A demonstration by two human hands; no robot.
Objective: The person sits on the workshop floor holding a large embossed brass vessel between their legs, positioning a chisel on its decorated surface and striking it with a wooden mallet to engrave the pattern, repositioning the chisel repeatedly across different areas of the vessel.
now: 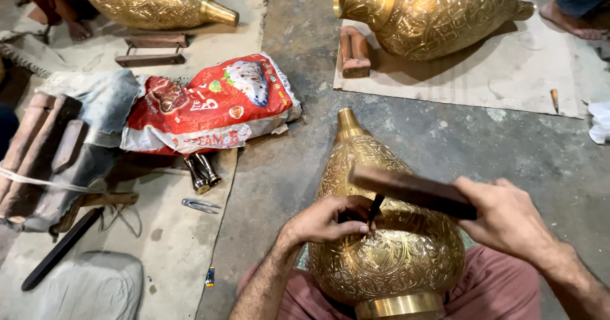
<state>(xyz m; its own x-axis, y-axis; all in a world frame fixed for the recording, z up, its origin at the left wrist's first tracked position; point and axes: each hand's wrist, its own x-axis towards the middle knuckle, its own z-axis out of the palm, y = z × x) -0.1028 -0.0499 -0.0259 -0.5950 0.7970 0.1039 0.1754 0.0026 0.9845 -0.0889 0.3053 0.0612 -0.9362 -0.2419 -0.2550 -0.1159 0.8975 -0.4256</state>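
Head view: left hand (327, 221) fingers are pinching a dark chisel (375, 209) upright against the brass vase (381, 231), which is lying neck-away under them. Right hand (508, 218) is gripping a wooden mallet (410, 191), head hovering just above the chisel.

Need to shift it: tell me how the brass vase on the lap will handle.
The brass vase probably rolls easily, lying on its round belly. Likely heavy, being large metal. Its engraved surface may give grip; the left hand steadies it.
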